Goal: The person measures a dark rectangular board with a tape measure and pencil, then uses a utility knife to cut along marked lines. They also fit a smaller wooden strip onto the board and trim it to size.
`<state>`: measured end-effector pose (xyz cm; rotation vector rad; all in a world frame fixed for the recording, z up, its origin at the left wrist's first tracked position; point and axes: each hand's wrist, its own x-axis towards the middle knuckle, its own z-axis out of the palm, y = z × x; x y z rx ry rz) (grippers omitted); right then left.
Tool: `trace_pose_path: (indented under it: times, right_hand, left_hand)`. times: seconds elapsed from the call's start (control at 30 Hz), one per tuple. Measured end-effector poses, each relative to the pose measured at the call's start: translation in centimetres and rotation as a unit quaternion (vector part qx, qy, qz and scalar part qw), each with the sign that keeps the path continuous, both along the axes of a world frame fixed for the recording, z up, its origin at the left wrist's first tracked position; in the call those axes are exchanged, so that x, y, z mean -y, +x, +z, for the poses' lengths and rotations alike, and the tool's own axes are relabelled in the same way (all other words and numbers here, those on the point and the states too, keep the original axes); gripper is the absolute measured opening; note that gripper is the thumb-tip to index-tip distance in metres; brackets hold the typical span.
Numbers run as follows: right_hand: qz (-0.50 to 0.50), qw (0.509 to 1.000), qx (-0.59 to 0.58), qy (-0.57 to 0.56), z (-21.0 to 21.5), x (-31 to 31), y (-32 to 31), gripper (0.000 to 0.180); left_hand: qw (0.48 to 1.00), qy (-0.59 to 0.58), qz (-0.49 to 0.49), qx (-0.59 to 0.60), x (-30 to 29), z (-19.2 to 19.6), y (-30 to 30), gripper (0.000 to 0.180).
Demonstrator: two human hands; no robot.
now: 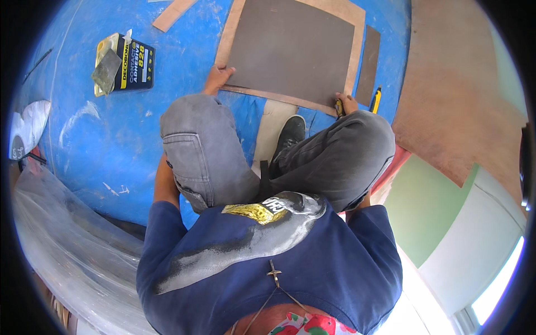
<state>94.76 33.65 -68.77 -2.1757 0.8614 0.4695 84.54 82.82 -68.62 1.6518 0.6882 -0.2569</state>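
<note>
We look down on a person in a navy shirt (346, 257) and grey trousers (215, 145), knees bent and spread above a blue surface (100, 145). A dark panel (293, 47) lies at the top centre, beyond the knees, on a slightly larger light-brown board (359, 28) whose edge shows around it like a border.

We see the left hand (216, 78) at the panel's near left corner, thumb over the edge; we cannot tell how tightly it grips, as the other fingers are mostly hidden. The right hand (349, 103), by the near right corner, has its fingers curled narrowly around a small yellow-and-black tool (339, 107), too small for us to name.

Just right of that hand we find a yellow cutter (376, 99), and along the board's right side a narrow brown strip (368, 66). A lighter strip (174, 14) lies at the upper left. Below it stands a black-and-yellow tin (138, 70) with a flat grey piece (106, 72) resting across its left part.

Between the legs we make out a dark shoe (291, 134). Clear plastic sheeting (72, 218) spreads at the lower left, and a large brown sheet (452, 72) fills the upper right.
</note>
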Motion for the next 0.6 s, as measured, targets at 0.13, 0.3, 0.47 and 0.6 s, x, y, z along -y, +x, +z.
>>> trace_pose_path:
  times: [0.13, 0.3, 0.47, 0.6]
  right_hand:
    - [0.058, 0.959, -0.192, 0.202, 8.7, 2.5, 3.4, 0.045]
    - [0.138, 0.937, -0.125, 0.296, 20.3, 2.8, 10.2, 0.038]
    - [0.205, 0.918, -0.147, 0.306, 28.8, 2.7, 18.9, 0.049]
    - [0.213, 0.909, -0.138, 0.331, 32.2, 2.4, 22.5, 0.048]
  left_hand:
    - [0.987, -0.155, -0.048, -0.009, -4.6, 2.2, 5.1, 0.042]
    - [0.933, -0.302, -0.076, 0.18, -8.3, 12.5, 19.4, 0.018]
    - [0.861, -0.41, -0.153, 0.258, -6.7, 25.3, 30.3, 0.018]
    - [0.887, -0.39, -0.02, 0.245, -5.6, 30.1, 33.2, 0.023]
